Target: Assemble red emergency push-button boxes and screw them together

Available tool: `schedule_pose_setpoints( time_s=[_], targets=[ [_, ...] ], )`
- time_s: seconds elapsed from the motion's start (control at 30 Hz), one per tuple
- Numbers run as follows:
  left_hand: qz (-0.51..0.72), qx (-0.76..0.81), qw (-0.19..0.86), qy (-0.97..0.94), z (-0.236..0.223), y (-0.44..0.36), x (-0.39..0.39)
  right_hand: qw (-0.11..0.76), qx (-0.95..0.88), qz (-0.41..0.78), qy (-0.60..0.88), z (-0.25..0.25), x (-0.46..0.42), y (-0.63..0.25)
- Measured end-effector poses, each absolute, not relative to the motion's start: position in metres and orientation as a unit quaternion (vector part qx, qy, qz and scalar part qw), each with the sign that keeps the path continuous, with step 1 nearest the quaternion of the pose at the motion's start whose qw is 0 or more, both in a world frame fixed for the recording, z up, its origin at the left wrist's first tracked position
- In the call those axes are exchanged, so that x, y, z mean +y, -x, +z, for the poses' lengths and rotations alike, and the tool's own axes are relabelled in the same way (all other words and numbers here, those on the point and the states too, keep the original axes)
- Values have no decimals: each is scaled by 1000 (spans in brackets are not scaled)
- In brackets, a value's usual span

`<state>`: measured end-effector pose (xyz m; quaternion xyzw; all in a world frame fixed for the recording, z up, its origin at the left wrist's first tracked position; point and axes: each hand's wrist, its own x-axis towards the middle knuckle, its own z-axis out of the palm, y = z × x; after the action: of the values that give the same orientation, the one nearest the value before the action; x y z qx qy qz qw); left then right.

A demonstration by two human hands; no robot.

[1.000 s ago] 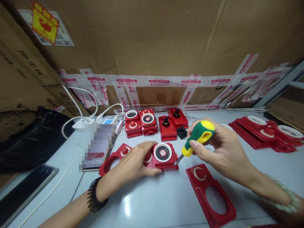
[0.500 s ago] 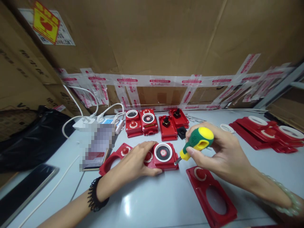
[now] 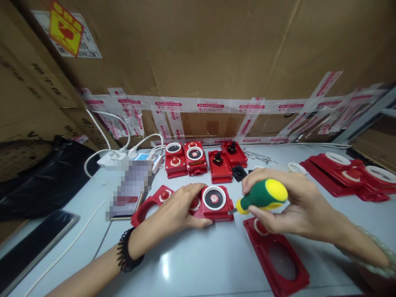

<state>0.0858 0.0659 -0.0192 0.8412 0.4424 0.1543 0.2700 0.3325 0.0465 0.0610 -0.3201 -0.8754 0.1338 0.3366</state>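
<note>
Fingers of the left hand (image 3: 176, 206) cover the left part of a red unit (image 3: 214, 199) in the middle of the table (image 3: 192, 264), thumb along its near side, grasp moderately narrow. The unit's white-ringed end shows just right of that hand. The right hand (image 3: 287, 202) is closed around a green-and-yellow screwdriver (image 3: 262, 196); its blade reaches the unit's near right corner, and the tip is too small to tell how it seats. The left hand and wrist partly hide a red cover (image 3: 139, 214). Pixelation blurs most of a phone (image 3: 131, 189) towards the table's left edge. Nearer the right forearm, a second cover (image 3: 262, 243) lies partly behind the right hand. The table's near edge is out of frame.
</note>
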Motion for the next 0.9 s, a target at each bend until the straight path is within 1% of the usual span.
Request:
schedule_pose_setpoints(
  time_s=[0.13,0.3,0.37,0.5,0.73,0.8,0.9],
  targets=[
    [157,448,271,-838,-17,-86,65,306,-858,138,389,72,51,-325],
    [160,442,269,-841,-16,-87,65,317,-837,152,419,69,55,-312],
    [159,442,268,-841,-16,-87,65,338,-829,156,418,64,55,-307],
    [159,443,265,-842,-17,-87,65,411,-799,139,416,52,53,-299],
    [154,439,269,-843,-15,-88,65,541,-756,175,325,28,51,-292],
    [155,438,269,-843,-16,-88,65,551,-764,136,308,25,52,-295],
    [158,435,265,-846,-17,-88,66,514,-806,69,286,29,53,-302]
  ],
)
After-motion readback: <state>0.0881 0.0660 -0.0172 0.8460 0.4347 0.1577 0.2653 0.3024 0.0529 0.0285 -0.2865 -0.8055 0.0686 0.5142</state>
